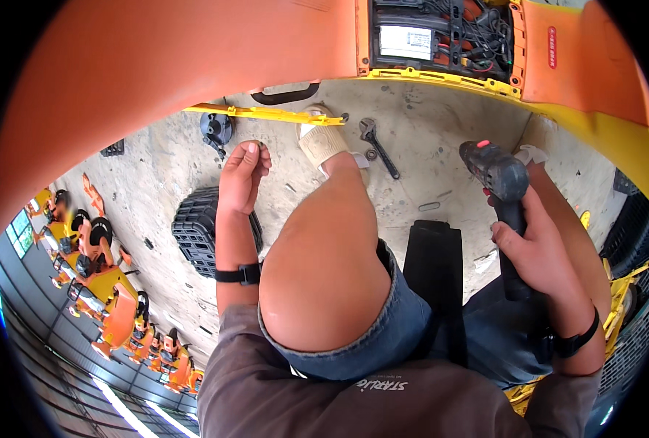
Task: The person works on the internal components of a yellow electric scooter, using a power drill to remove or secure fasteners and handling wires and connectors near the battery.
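My right hand (535,244) grips a black cordless drill (501,174) by its handle, above my right leg. To the left, my left hand (246,175) is raised with thumb and fingers pinched together; a tiny dark bit shows at the fingertips, too small to name. Just beyond that hand runs a yellow plastic strip (266,113), below a large orange body panel (193,55). An open bay (478,51) in the orange bodywork shows black cables and a white-labelled box (406,41). An adjustable wrench (380,149) lies on the floor beside a small ring (371,155).
A black ribbed plastic block (194,228) stands left of my left forearm. Near my left foot lies a round black part (216,128). Orange and yellow ride-on vehicles (116,303) line the far left. Black and yellow parts (624,299) are at the right edge.
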Demonstrator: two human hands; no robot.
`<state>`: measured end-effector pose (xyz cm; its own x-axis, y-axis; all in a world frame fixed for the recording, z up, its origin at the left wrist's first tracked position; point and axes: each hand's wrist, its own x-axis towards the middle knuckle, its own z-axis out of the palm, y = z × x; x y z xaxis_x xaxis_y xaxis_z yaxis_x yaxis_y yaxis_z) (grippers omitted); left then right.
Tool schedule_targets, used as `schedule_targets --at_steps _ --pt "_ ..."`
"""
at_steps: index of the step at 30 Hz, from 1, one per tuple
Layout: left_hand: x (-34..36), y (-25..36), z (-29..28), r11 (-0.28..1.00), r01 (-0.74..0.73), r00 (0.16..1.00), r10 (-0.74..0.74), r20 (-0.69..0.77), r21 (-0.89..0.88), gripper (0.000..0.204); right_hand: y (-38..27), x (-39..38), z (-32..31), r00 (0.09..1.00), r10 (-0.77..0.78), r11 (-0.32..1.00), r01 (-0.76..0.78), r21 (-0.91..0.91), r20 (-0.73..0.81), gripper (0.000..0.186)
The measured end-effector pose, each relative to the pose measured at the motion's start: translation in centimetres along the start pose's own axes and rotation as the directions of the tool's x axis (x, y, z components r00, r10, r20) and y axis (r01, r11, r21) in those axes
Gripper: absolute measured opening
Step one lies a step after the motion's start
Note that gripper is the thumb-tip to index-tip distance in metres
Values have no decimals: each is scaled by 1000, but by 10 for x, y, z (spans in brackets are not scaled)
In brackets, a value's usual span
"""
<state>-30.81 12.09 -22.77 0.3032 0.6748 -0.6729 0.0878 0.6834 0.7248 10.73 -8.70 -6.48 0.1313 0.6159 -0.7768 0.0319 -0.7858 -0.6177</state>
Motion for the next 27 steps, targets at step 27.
schedule_targets --at_steps 27 --pt "-55 74 239 248 -461 868 -73 491 852 34 40 -60 -72 973 -117 992 125 26 -198 48"
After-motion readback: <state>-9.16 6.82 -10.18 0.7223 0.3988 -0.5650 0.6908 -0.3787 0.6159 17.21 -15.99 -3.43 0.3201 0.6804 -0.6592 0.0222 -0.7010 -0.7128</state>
